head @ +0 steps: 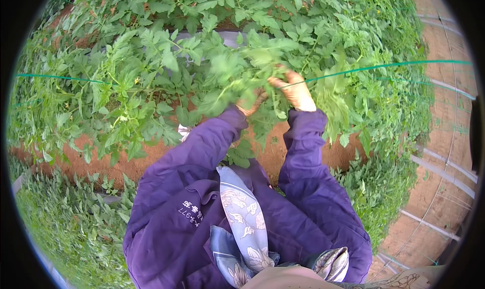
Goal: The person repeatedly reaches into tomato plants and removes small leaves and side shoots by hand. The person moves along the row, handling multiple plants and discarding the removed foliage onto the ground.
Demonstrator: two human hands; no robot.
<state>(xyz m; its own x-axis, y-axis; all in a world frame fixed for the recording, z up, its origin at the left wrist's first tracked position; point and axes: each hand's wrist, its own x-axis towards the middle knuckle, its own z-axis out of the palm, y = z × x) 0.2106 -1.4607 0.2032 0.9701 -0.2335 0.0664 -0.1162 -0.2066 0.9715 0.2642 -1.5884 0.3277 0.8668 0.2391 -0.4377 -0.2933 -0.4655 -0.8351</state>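
Observation:
My right hand (pixel 296 92) is among the leaves of a tomato plant (pixel 242 75), fingers bent around its upper shoot. A green twine (pixel 352 70) runs in from the right and crosses this hand. Just left of it and lower, my left hand (pixel 253 102) reaches into the same plant. Leaves cover most of its fingers, so its grip is hidden. The foliage around both hands is blurred. Both arms wear purple sleeves (pixel 303 137).
More tomato plants (pixel 125 84) with a few yellow flowers stand along the row. Green twine stretches across at left too. Low foliage (pixel 68 220) grows behind me on the left. Bare reddish soil (pixel 432 137) with pale strips and a thin line lies at right.

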